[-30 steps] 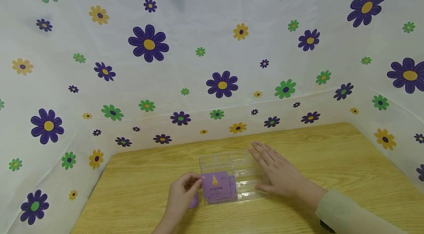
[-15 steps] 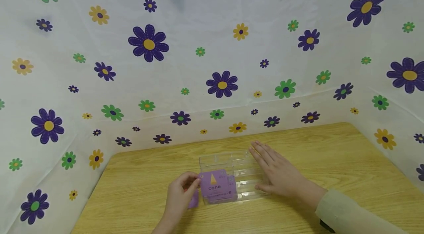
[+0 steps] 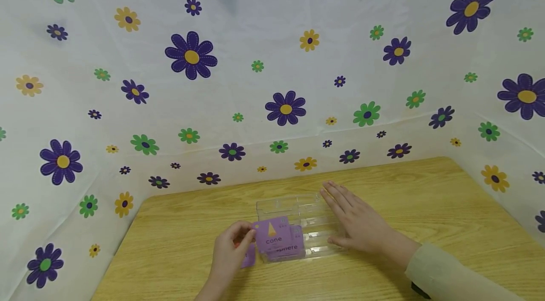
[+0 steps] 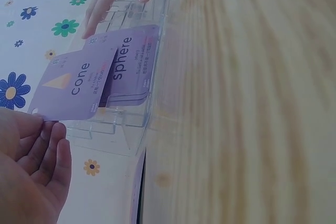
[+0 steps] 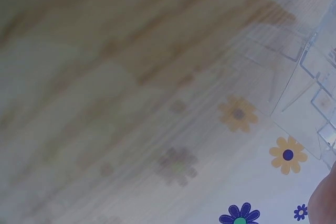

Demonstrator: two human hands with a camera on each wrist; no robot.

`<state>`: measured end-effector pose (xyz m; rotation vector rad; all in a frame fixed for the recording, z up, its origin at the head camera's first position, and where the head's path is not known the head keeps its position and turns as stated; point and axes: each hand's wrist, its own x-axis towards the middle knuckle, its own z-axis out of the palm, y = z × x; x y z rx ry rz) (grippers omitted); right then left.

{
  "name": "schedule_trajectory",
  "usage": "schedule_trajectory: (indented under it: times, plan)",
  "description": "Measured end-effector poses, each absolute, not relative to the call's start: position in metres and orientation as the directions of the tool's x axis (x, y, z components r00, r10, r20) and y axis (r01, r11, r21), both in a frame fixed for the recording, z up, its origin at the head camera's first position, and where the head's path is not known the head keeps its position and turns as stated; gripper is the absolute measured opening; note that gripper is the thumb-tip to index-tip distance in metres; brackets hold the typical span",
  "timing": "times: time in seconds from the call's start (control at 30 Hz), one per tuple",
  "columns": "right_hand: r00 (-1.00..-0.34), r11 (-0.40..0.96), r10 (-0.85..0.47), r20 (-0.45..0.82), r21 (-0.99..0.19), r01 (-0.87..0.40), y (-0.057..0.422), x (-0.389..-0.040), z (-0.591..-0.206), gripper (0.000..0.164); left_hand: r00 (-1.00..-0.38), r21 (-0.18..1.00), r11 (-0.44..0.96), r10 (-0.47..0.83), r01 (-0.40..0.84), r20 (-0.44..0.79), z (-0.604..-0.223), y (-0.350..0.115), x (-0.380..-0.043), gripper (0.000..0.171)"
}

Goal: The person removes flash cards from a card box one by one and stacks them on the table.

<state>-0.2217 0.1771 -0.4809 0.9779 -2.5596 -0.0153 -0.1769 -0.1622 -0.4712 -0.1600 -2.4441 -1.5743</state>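
Your left hand (image 3: 230, 246) is easing the cone card (image 3: 271, 230) a little further left, so more of the sphere card (image 3: 294, 247) is now showing behind it, while your right hand (image 3: 359, 225) is staying put on the clear holder (image 3: 276, 206). Your left fingers (image 4: 62, 163) are pinching the cone card by one corner only; your right fingers are lying straight, with the thumb spread apart from them.

You are risking a slip or a swing with that corner grip, since the rest of the cone card is hanging unsupported. Its lower edge is overlapping the sphere card, and if the two are catching, you are likely to be dragging the sphere card out too. Your right hand is probably steadying the light-looking holder; with less pressure there, a leftward pull could be sliding it across the worktop (image 3: 162, 244). You are also working close to another purple card (image 3: 250, 259), which is lying partly under your left hand and could be getting nudged.

As for contents, the clear holder is carrying the sphere card in its front left section, with more card edges stacking against it in the left wrist view; you cannot be counting them from here. Its right section is showing stepped transparent ledges, which your right hand is partly covering.
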Motion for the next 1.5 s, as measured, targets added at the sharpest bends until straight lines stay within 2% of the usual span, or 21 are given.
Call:
schedule_trajectory:
  times: [0.7,1.17,1.5]
  plan:
    - [-0.68,0.753,-0.643,0.352,0.133,-0.644,0.177,-0.22,-0.479,0.114,-0.963,0.898,0.393,-0.095,0.197,0.253,-0.47,-0.173,-0.173,0.004]
    - [-0.689,0.759,-0.638,0.345,0.126,-0.639,0.177,-0.22,-0.479,0.114,-0.966,0.872,0.47,-0.131,0.137,0.223,-0.469,-0.186,-0.17,0.008]
    - [-0.672,0.753,-0.643,0.366,0.141,-0.643,0.178,-0.221,-0.48,0.113,-0.961,0.876,0.452,-0.126,0.165,0.247,-0.472,-0.196,-0.168,0.008]
